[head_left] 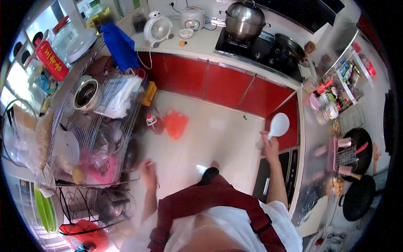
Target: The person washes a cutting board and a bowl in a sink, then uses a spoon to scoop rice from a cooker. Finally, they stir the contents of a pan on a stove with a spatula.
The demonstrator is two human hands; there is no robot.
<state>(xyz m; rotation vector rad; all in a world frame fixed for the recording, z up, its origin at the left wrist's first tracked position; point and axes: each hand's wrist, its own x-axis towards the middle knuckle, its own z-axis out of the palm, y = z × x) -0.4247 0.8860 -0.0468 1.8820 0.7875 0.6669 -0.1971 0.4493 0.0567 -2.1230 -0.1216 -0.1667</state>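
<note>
Right hand [270,145] is clamped on the scoop [280,124] handle, before the red door [293,105]; left hand [148,173], well apart, looks loose and unloaded. Hold scoop level, clear of door.

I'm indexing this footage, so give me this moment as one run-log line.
right hand: holds white utensil | left hand: no object visible in it | steel pot: lidded, on stove
</note>
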